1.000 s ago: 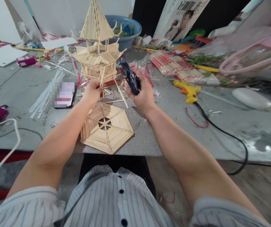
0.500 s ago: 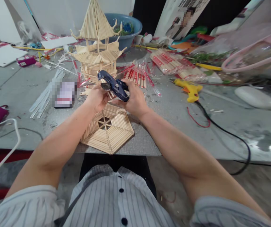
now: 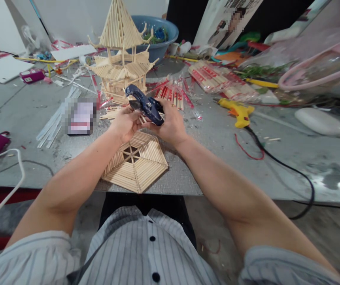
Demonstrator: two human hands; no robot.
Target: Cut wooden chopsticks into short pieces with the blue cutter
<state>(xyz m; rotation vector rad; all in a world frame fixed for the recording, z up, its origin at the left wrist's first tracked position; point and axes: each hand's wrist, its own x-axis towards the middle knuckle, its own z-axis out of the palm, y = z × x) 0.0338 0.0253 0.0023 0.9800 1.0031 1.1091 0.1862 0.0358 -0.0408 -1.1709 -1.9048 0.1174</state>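
Observation:
My right hand (image 3: pixel 171 120) is closed around a dark blue hand cutter (image 3: pixel 146 106) with a curved head and a metal blade. My left hand (image 3: pixel 125 124) is closed in a pinch on a thin wooden stick (image 3: pixel 142 119), mostly hidden by fingers and cutter. Below both hands a hexagonal panel of wooden sticks (image 3: pixel 149 170), open and spoked at its centre, lies flat near the table's front edge. Behind the hands stands a pagoda model (image 3: pixel 122 71) built of similar sticks, with a pointed roof over a lower flared one.
Left lie a phone (image 3: pixel 81 117) and clear glue sticks (image 3: pixel 55 118). Right are a yellow glue gun (image 3: pixel 238 113) with a black cable and a white mouse-shaped object (image 3: pixel 320 121). Wrapped chopsticks (image 3: pixel 210 77) and a blue basin (image 3: pixel 167 29) stand further back on the grey table (image 3: pixel 202 158).
The blue cutter and both hands have shifted slightly to the right, and the cutter's head sits a little lower against the pagoda. The hexagonal panel and the pagoda have stayed put.

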